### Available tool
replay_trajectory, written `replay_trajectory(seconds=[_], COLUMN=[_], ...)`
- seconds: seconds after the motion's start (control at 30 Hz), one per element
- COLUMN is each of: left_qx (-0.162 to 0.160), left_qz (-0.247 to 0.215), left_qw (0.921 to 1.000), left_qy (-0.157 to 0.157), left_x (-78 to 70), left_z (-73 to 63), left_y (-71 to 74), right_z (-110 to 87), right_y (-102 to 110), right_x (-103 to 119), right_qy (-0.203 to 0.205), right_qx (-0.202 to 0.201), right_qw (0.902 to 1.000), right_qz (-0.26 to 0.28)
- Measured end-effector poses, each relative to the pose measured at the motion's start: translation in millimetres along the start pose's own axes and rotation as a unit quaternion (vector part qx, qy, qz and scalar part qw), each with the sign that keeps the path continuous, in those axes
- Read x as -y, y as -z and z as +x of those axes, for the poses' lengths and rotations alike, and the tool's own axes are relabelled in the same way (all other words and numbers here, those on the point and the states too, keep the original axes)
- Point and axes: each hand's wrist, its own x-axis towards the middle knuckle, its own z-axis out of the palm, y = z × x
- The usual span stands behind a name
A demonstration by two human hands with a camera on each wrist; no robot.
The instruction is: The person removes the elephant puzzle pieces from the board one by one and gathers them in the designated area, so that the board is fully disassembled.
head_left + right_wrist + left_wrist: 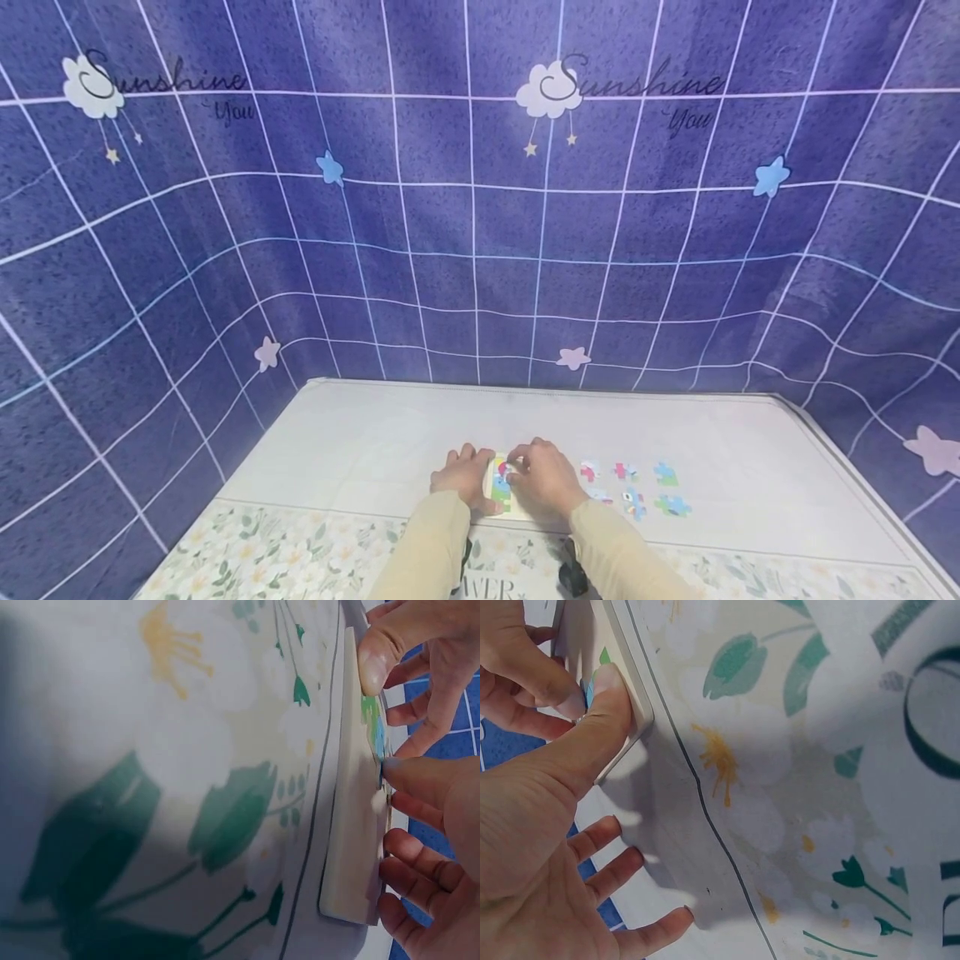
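Note:
A shallow cream puzzle board [352,825] lies on the table, with joined jigsaw pieces [500,493] in blue, green and red along its left side. My left hand [457,481] spans the board's left edge; its thumb [609,694] presses on the near corner, over the pieces. The other fingers of that hand are spread out, several resting on the tabletop. Over the board, my right hand [550,477] pinches a small puzzle piece between thumb and index finger at the edge of the joined pieces. Its fingertips hide most of that piece.
Several loose puzzle pieces lie right of the board, among them a pink one [588,471], a blue-and-green one [665,473] and a blue one [633,503]. A flowered cloth [277,542] covers the near table. Behind the white tabletop [360,433] hangs a purple grid curtain [435,275].

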Motion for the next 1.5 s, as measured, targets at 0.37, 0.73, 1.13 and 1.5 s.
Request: replay_trajectory(seconds=[0.37,0.73,1.13,1.5], left_qx=[0.003,-0.002,-0.008,-0.006], left_qz=[-0.007,-0.013,-0.007,-0.009], left_qw=[1.0,0.9999,0.9999,0.9998], left_qy=[-0.001,-0.001,0.001,0.014], left_x=[-1.3,-2.6,-1.0,1.0], left_z=[-3.1,-3.9,-3.4,0.4], left_y=[-1.1,-2.0,-2.5,-3.5], right_z=[-5.8,-6.2,-4.2,-3.9], right_y=[-0.7,7.8,17.0,11.5], right_x=[3.9,-0.5,-3.2,-4.0], right_qy=[-0.013,0.0,0.034,0.023], right_qx=[-0.01,-0.003,0.033,0.027], right_qw=[0.9998,1.0,0.9989,0.9994], right_qz=[0.013,-0.005,-0.004,0.005])
